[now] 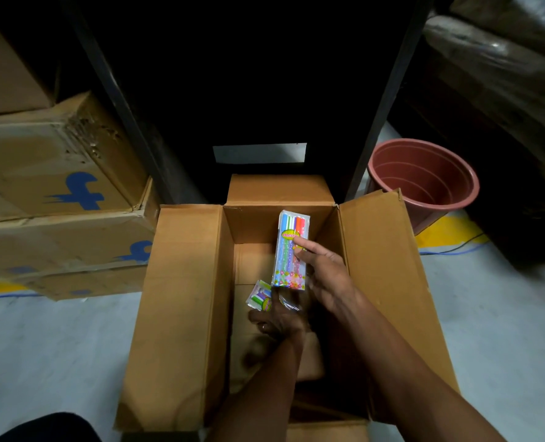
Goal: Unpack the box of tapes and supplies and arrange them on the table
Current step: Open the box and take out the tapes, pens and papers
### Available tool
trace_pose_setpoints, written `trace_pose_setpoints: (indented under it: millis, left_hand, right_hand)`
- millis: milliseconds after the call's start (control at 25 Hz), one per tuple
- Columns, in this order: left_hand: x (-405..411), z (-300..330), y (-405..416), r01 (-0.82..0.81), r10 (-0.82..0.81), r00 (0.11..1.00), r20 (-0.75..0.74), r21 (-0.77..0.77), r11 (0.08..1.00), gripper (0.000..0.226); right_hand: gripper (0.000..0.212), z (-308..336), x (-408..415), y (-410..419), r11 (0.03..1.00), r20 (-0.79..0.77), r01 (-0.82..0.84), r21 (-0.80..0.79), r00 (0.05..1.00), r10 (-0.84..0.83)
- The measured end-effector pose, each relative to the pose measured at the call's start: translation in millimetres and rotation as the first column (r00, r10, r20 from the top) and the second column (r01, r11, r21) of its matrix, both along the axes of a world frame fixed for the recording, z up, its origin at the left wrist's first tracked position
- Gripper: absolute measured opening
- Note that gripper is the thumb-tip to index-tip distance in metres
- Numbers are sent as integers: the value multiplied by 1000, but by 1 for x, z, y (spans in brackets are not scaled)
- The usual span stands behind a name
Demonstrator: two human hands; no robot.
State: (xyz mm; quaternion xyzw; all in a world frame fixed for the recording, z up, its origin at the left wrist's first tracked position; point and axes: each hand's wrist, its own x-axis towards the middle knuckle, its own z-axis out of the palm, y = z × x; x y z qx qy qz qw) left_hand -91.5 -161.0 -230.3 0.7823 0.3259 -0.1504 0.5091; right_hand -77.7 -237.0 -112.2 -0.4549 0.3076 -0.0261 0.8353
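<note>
An open cardboard box point(182, 282) stands on the floor below me, flaps spread out. My right hand point(325, 275) holds a clear pack of coloured markers point(288, 250) upright above the box's inside. Deeper in the box, my left hand point(277, 320) is closed on a second, similar marker pack point(260, 296) near the bottom. That pack is partly hidden by my fingers. Bare brown cardboard shows on the rest of the box floor.
Stacked cardboard cartons point(57, 186) with blue logos stand at the left. A reddish plastic bucket point(424, 183) sits at the right behind the box flap. Dark metal rack legs point(379, 106) rise behind the box. Grey floor point(41, 346) with a yellow line and cables lies around.
</note>
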Motion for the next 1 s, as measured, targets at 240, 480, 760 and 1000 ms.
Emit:
trace_pose_setpoints:
  millis: [240, 480, 760, 1000]
  left_hand:
    - [-8, -8, 17, 329, -335, 940, 59, 97, 940, 83]
    - [-8, -5, 37, 318, -297, 927, 228, -64, 946, 65]
    - [0, -1, 63, 255, -221, 963, 154, -261, 931, 53]
    - [6, 22, 74, 333, -274, 934, 230, -279, 901, 47]
  right_hand:
    - [29, 5, 2, 0, 1000, -11, 2, 5, 1000, -2]
    - [30, 6, 1, -3, 1000, -3, 7, 25, 1000, -7]
    - [30, 10, 3, -3, 1000, -48, 21, 8, 999, -20]
    - [33, 20, -1, 0, 999, -51, 16, -35, 999, -17]
